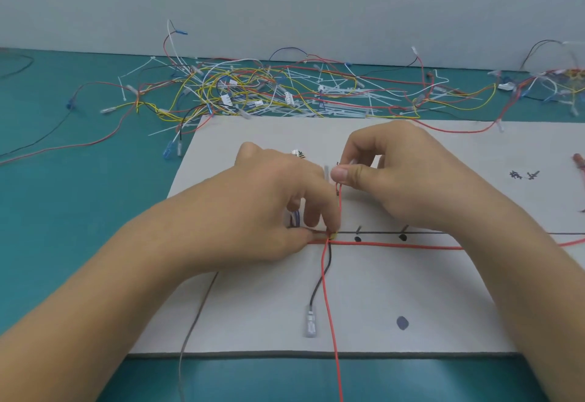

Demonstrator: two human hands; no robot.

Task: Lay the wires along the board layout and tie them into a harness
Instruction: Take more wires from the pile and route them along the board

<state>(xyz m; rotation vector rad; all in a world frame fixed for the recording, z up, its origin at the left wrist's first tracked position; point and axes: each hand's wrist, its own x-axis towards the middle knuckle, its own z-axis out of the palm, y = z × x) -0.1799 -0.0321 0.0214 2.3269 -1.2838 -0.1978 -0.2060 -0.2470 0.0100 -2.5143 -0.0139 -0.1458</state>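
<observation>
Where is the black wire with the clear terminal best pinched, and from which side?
Probably at the clear terminal on the free end of the black wire. It lies flat on the board and is wider than the wire. Come from above and from the left, since the red wire runs close along its right.

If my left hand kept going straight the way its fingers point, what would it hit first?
Probably the red wire that the right hand pinches: it rises just beyond the left hand, whose fingers point rightward along the board. Depth is unclear; they may already touch.
</observation>
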